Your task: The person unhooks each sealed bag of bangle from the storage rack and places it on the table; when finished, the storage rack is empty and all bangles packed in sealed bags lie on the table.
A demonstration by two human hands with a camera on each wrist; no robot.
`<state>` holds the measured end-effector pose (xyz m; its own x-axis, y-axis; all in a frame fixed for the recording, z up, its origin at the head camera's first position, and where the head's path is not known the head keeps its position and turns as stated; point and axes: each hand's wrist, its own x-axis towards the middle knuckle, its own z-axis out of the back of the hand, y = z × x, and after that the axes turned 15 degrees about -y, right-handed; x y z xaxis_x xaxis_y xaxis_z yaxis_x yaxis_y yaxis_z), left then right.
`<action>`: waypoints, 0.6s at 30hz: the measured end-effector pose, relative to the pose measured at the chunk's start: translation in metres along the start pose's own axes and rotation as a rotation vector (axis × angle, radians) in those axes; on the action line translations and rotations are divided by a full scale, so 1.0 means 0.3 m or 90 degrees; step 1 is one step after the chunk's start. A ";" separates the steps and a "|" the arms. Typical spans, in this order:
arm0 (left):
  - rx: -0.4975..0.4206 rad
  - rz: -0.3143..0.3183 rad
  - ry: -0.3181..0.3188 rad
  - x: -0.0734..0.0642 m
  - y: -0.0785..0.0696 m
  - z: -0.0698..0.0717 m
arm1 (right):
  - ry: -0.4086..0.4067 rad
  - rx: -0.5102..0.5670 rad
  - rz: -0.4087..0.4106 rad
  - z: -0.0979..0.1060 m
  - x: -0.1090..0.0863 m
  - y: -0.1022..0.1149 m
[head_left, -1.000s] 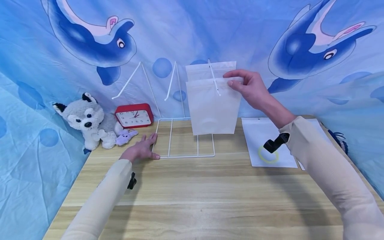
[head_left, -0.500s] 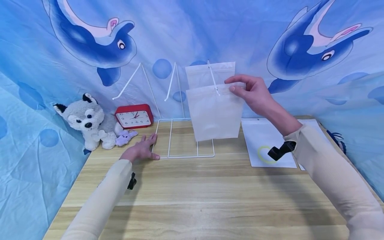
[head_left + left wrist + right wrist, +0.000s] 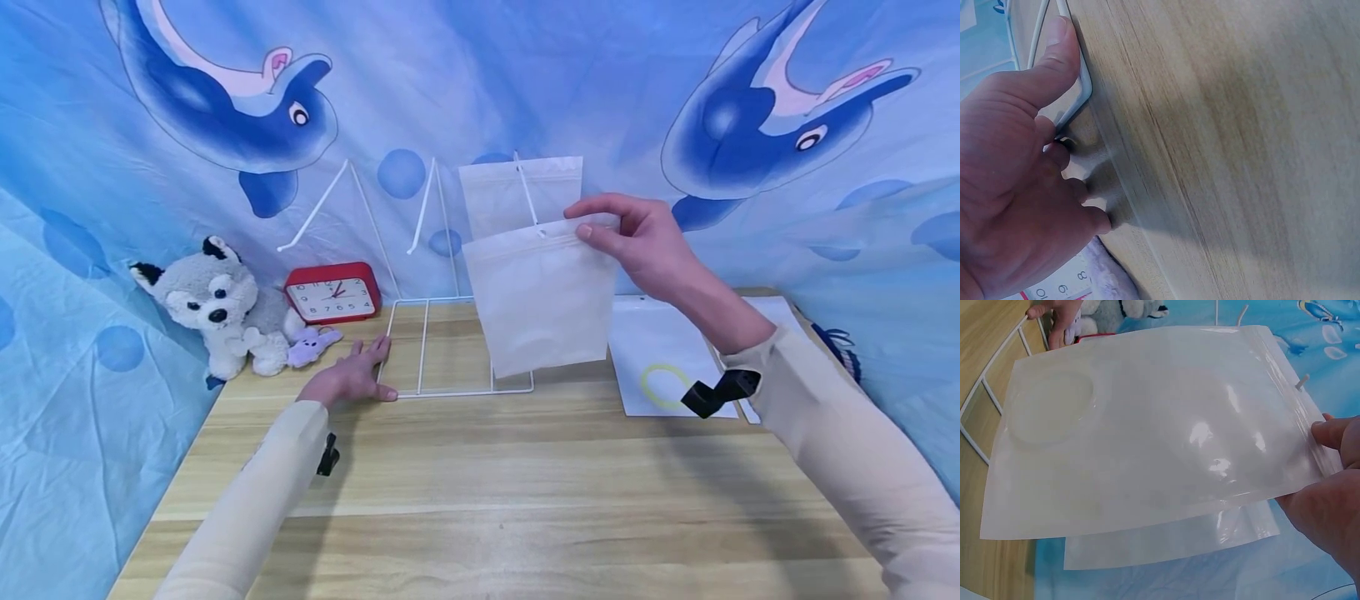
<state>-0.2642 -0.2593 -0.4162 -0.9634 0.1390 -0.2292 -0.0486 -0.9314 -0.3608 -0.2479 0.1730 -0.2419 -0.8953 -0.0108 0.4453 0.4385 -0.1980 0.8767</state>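
Note:
My right hand [image 3: 637,250] pinches the top right corner of a white zip-top bag [image 3: 543,296] between thumb and fingers. In the right wrist view the tip of a white hook [image 3: 1302,382] pokes through the hole near this bag's top edge. Farther back on the same hook hangs a second white bag [image 3: 491,192], partly hidden by the front one. The hook belongs to a white wire rack [image 3: 423,346] standing on the table. My left hand [image 3: 348,375] rests on the rack's front left base corner, thumb on the front wire and fingers spread over the side.
White bags [image 3: 648,333], one with a yellow ring showing, lie on the table [image 3: 480,500] at the right. A red clock [image 3: 333,293], a husky plush [image 3: 213,308] and a small purple toy [image 3: 311,346] sit left. Two more rack hooks [image 3: 322,204] rise beside the clock.
The front bag has come forward and down along the hook in my right hand, and its lower edge has tilted. The rear bag stays hanging. My left hand keeps its place on the rack.

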 end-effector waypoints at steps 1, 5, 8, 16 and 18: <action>-0.001 0.001 0.000 0.000 0.000 0.000 | 0.000 0.005 0.000 0.001 -0.004 0.007; -0.004 0.003 0.001 0.000 -0.001 0.002 | 0.002 0.011 0.007 0.006 -0.021 0.033; -0.005 -0.004 0.001 0.000 0.000 0.005 | -0.005 -0.006 0.019 0.013 -0.036 0.046; -0.006 -0.022 -0.004 -0.002 -0.004 0.007 | -0.023 -0.042 0.002 0.033 -0.089 0.057; -0.009 -0.020 -0.004 -0.003 -0.004 0.007 | -0.025 -0.059 -0.006 0.039 -0.110 0.055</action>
<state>-0.2638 -0.2589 -0.4137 -0.9630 0.1664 -0.2120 -0.0753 -0.9215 -0.3809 -0.2102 0.1814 -0.2400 -0.8948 0.0300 0.4454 0.4189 -0.2883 0.8611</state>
